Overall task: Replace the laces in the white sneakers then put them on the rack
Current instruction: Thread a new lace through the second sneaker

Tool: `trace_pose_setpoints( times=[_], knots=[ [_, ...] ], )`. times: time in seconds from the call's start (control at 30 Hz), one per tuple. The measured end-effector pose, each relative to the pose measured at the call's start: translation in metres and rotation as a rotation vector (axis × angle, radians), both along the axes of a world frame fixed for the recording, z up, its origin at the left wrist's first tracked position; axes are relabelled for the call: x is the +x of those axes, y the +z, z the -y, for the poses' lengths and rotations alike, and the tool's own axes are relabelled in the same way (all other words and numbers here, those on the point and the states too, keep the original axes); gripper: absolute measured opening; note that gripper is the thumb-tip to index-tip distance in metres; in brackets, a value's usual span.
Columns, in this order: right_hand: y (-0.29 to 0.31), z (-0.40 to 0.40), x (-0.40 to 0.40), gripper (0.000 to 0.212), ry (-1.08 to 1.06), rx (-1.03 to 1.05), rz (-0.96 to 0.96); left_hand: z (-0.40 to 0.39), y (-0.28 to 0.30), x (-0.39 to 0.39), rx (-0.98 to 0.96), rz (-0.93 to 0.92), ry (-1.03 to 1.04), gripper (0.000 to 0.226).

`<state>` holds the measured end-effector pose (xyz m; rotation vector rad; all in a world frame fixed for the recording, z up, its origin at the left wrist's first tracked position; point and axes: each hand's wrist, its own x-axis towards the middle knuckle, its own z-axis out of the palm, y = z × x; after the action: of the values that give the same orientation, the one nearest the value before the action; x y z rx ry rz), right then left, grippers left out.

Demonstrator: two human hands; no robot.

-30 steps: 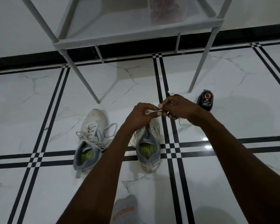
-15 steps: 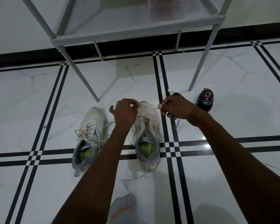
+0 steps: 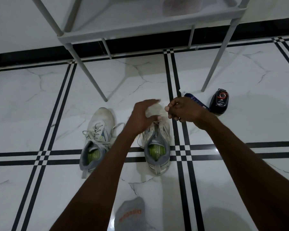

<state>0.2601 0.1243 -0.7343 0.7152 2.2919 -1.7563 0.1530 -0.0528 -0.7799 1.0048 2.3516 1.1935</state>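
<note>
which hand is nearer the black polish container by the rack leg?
Right. The right hand sits just left of the black polish container; the left hand is farther left, over the right-side sneaker.

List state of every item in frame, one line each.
Left sneaker: on floor, upright, laced, ends loose.
Right sneaker: on floor, upright, being worked on.
Left hand: over the right sneaker's front, fingers spread, blurred.
Right hand: fingers curled shut, contents too small to tell.
Rack: standing, no sneakers on its visible shelf.
Black container: on floor beside a rack leg.
Sock: on foot.
</note>
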Motion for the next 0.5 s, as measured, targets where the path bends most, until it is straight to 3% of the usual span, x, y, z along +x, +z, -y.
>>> trace_pose_setpoints(
  times=[0.1, 0.2, 0.37, 0.5],
  knots=[
    [-0.002, 0.004, -0.002, 0.023, 0.003, -0.010, 0.013, -0.010, -0.001, 0.010, 0.025, -0.025, 0.028, 0.014],
    [0.000, 0.005, -0.001, 0.017, 0.064, -0.031, -0.002, -0.002, -0.011, -0.002, -0.065, -0.086, 0.230, 0.018],
    [-0.001, 0.011, -0.004, 0.024, 0.194, -0.102, -0.050, 0.001, -0.018, -0.001, -0.042, -0.050, 0.257, 0.030],
    [-0.015, 0.013, -0.010, 0.016, 0.124, -0.018, -0.051, 0.016, -0.014, 0.006, -0.018, -0.058, 0.298, 0.033]
  ],
)
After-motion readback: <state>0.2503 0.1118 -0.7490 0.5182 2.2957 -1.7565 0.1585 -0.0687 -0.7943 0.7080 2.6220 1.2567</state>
